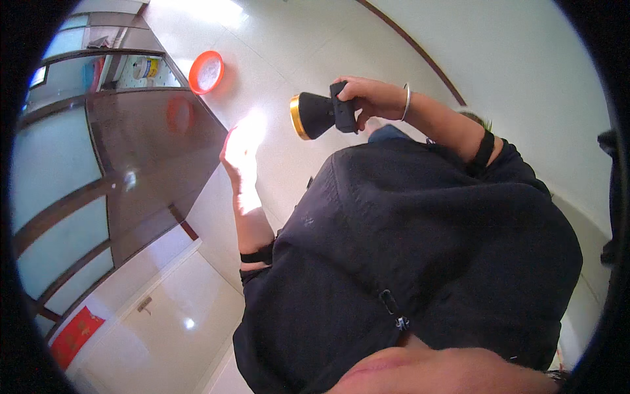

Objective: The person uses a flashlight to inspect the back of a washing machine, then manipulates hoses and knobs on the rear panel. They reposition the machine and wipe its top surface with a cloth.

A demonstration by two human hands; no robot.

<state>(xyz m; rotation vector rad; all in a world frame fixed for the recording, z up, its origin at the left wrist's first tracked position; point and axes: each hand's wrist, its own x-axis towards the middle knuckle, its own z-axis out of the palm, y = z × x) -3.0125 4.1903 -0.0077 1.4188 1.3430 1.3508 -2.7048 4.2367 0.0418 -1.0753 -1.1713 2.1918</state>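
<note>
A black flashlight [314,115] with a wide gold-rimmed head is gripped in my right hand [359,98] at upper centre, its front facing left toward my other hand. Glare washes out most of my left hand [241,148], raised beside the edge of a dark cabinet with glass panels [59,154]. I cannot make out its fingers or whether anything is in them.
An orange basin [218,73] with pale, cloudy contents sits on the tiled floor [282,46] beyond my hands. A white wall [525,46] with a dark base strip runs along the right. At lower left are a pale door [164,341] and a red paper [75,335].
</note>
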